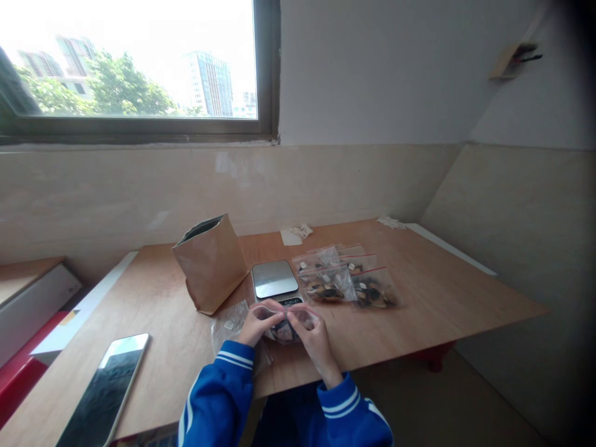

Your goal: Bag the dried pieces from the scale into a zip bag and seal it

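A clear zip bag [284, 334] with dark pieces in its bottom is between my hands, near the table's front edge. My left hand [259, 321] pinches the bag's top edge on the left. My right hand [308, 326] grips the same edge on the right, with both thumbs almost meeting at the middle. Just beyond them lies a digital kitchen scale [275, 278] with a shiny plate; its display is partly behind my fingers. Flat clear plastic bags [227, 324] lie beside and beneath my left hand.
Several filled zip bags [372, 290] lie right of the scale. A brown paper bag [212, 267] stands open at the back left. A tablet or large phone [109, 388] rests at the near left. Crumpled white paper [298, 233] lies by the wall.
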Demonstrator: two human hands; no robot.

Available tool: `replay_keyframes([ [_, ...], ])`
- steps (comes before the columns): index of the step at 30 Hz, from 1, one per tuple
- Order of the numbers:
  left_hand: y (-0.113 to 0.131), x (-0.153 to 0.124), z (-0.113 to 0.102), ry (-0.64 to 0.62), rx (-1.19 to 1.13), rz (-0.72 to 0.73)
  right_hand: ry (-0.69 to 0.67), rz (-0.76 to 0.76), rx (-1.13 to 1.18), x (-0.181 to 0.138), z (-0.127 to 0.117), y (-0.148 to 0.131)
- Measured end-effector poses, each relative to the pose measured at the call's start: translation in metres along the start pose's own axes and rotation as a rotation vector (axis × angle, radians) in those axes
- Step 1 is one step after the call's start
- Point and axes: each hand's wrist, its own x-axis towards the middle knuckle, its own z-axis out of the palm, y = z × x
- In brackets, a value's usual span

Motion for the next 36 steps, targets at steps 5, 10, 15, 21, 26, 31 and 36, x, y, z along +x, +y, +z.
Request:
replay_keyframes([
  [5,-0.002,0.0,-0.001,-0.002,0.012,-0.004,0.009,0.009,-0.02,0.0,0.002,-0.002],
  [10,-0.003,0.0,-0.001,-0.003,-0.007,-0.021,0.038,0.009,-0.038,0.0,0.004,-0.001],
  [15,-0.004,0.001,-0.003,0.035,-0.031,-0.017,0.046,0.026,-0.033,-0.003,0.005,-0.002],
  [21,-0.003,0.0,-0.004,0.064,-0.049,-0.052,0.057,0.063,0.029,-0.004,0.003,-0.002],
  [26,-0.002,0.0,-0.005,0.066,-0.105,-0.096,0.021,0.083,0.001,-0.003,0.0,0.0],
  [31,-0.006,0.001,-0.005,0.098,-0.1,-0.078,0.013,0.066,-0.051,-0.002,-0.005,0.004],
  [36,-0.012,0.002,-0.005,0.162,-0.159,-0.109,0.025,0.018,-0.148,-0.003,-0.009,0.005],
])
